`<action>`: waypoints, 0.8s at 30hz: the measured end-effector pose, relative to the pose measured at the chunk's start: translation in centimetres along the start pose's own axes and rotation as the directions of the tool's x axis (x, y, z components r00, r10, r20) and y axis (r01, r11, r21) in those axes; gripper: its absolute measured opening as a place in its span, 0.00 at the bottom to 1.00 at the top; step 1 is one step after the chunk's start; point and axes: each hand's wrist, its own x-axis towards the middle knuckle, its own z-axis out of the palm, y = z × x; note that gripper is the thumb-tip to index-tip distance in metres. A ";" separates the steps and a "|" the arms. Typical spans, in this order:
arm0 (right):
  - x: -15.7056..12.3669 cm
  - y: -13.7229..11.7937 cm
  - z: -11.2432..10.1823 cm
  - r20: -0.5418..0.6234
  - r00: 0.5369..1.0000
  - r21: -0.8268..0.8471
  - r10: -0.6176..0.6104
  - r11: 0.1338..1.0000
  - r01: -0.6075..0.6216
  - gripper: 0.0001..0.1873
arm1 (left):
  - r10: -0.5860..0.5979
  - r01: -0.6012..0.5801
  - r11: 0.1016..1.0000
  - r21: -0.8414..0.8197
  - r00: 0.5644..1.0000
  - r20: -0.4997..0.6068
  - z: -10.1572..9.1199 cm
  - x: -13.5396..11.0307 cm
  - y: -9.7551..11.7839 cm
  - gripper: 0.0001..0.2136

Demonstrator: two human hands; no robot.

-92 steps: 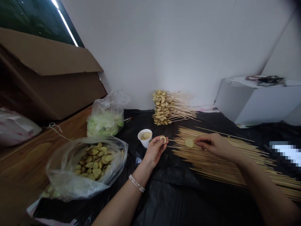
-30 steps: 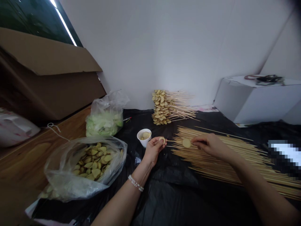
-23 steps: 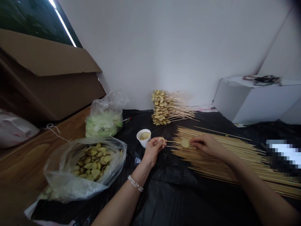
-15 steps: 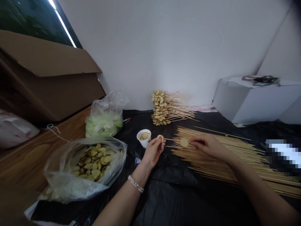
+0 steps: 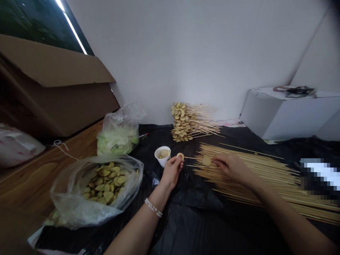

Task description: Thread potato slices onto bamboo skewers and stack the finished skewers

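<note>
My left hand [image 5: 172, 170] pinches a round potato slice [image 5: 180, 156] between thumb and fingers, just right of a white paper cup [image 5: 159, 161] with more slices inside. My right hand [image 5: 231, 168] is closed on a thin bamboo skewer [image 5: 190, 157] that carries another potato slice [image 5: 206, 161] near its fingertips. The skewer's tip reaches the slice in my left hand; whether it has gone through cannot be made out. Beneath my right hand lies a wide spread of bare bamboo skewers [image 5: 255, 177].
At the left, an open plastic bag [image 5: 71, 198] holds many potato slices, and behind it stands a bag of pale green pieces [image 5: 118, 141]. Loaded skewers [image 5: 182, 122] are stacked by the wall. A cardboard box [image 5: 66, 106] and a white box [image 5: 268, 113] flank the black sheet [image 5: 186, 219].
My right hand has shifted slightly left with the skewer and its slice. My left hand and the slice in it have moved a little to the left.
</note>
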 end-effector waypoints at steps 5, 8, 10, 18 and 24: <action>-0.1 -0.4 0.1 0.078 0.997 0.044 0.011 0.999 -0.015 0.17 | 0.007 -0.007 1.000 0.013 1.000 0.016 0.0 -0.1 0.1 0.16; 0.0 -0.3 0.4 0.051 0.999 0.075 0.019 0.997 -0.023 0.14 | 0.006 -0.006 1.000 0.012 1.000 0.010 0.0 0.0 0.0 0.16; 0.0 -0.2 0.7 0.026 1.000 0.087 0.015 0.996 -0.018 0.13 | 0.009 -0.009 1.000 0.008 1.000 0.008 0.0 0.0 0.0 0.16; -0.1 -1.1 0.9 0.070 0.997 0.116 0.024 0.993 -0.032 0.15 | 0.011 -0.011 1.000 0.005 1.000 -0.004 -0.1 0.1 0.0 0.17; 0.0 -1.1 1.2 -0.001 1.000 0.128 0.027 0.991 -0.027 0.11 | 0.001 -0.001 1.000 0.015 1.000 0.000 -0.1 0.1 0.0 0.17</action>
